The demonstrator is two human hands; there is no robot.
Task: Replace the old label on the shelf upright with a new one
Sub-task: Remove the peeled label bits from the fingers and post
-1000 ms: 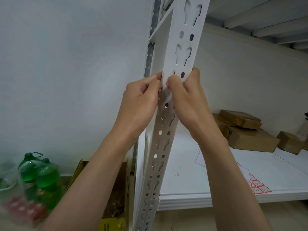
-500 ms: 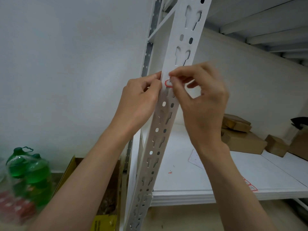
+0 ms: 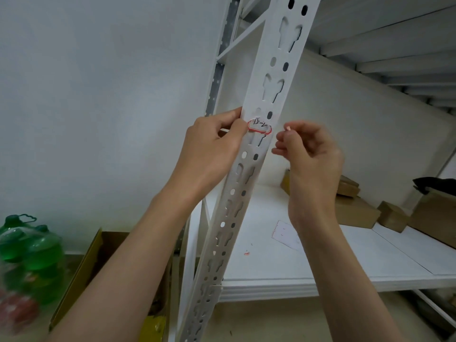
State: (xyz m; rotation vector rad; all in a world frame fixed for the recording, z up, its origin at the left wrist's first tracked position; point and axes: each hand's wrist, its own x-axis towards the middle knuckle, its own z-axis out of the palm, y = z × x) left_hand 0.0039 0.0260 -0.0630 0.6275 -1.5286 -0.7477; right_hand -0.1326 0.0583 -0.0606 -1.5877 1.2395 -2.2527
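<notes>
Green bottles [image 3: 29,245], wrapped in film: standing at far left beside an open cardboard box [image 3: 98,265].

Left hand [image 3: 209,154]: resting against the left edge of the shelf upright [image 3: 249,169], thumb and forefinger curling round that edge and touching the left end of the label [image 3: 259,126].

Label: red-bordered, handwritten, sticking flat on the upright's face between two rows of slots, its long axis running across the post. Whether it is the old one or the new one cannot be told.

Right hand [image 3: 308,154]: hovering just right of the upright, apart from it, fingertips drawn together on a tiny reddish scrap [image 3: 288,129], blurred.

The label is lying directly left of the right hand, though the left hand is nearer.

Sticker sheet [image 3: 287,234] and brown boxes [image 3: 355,208]: lying on the shelf board [image 3: 345,265] at right.
</notes>
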